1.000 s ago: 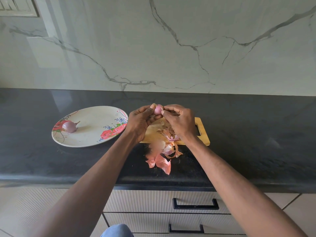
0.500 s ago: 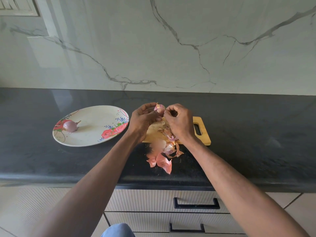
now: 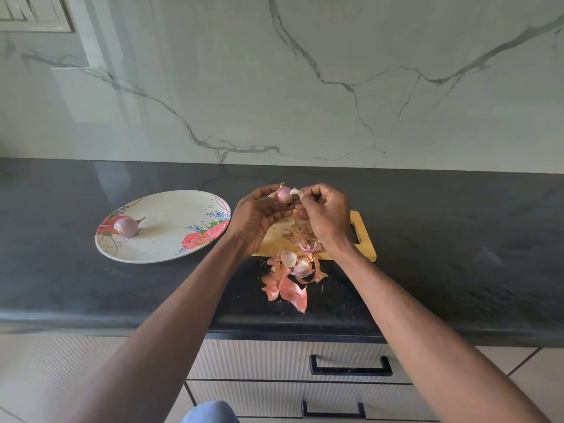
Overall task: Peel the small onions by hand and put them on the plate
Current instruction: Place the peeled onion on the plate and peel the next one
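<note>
right now we are holding a small onion (image 3: 283, 195) up above the far end of the board (image 3: 364, 236), clear of the surface (image 3: 61, 288). our left hand (image 3: 259, 219) is curling around it from below and from the left, fingers and thumb cupping the bulb so its purple side is showing. our right hand (image 3: 325, 213) is pinching a pale flake of skin (image 3: 296, 192) at the onion's right side, fingers bunched together, and the flake is standing just off the bulb.

to do this step well, we are judging that the pull should be running along the onion from tip toward root, not straight outward, so the skin is coming off in one strip rather than tearing. the left hand should be gripping firmly but turning the bulb a little after each strip, bringing fresh skin round to the right hand. a dry tip is still sticking up at the top; whether any more papery skin is clinging on the hidden side we cannot tell.

one peeled onion (image 3: 126, 226) is already lying on the plate (image 3: 171, 251), left of our hands. loose peels (image 3: 290, 285) are piling at the board's near edge and spilling onto the surface; dropping this flake there is keeping the plate clean.
</note>
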